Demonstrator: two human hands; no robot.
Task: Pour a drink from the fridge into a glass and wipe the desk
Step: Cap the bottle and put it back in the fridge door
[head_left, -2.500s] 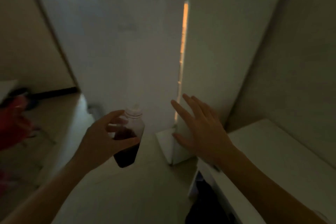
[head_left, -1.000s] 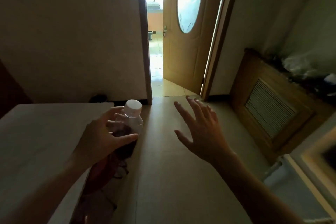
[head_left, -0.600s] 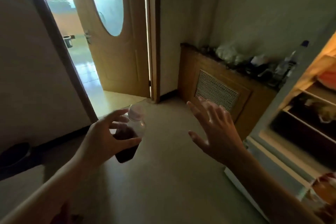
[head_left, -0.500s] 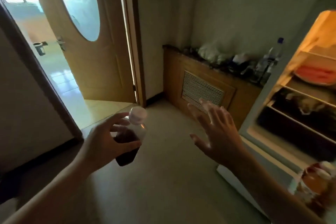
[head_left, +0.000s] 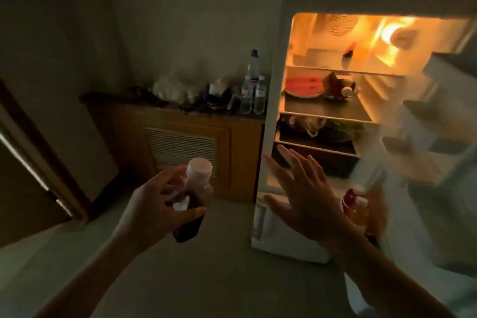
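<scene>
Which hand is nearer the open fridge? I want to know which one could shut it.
Right. The right hand, open and empty, is spread just in front of the fridge; the left hand holds the bottle farther left.

my left hand (head_left: 157, 210) is raised in front of me with the forearm running up from the lower left, and its fingers and thumb are curled around the bottle (head_left: 192, 199), thumb across the near side, holding it slightly tilted. my right hand (head_left: 304, 197) is spread wide and holds nothing, palm turned away from me, the fingers (head_left: 289, 160) fanned upward and the thumb stuck out to the left. the right forearm comes in from the lower right, bare like the other, wrist bent back a little.
</scene>
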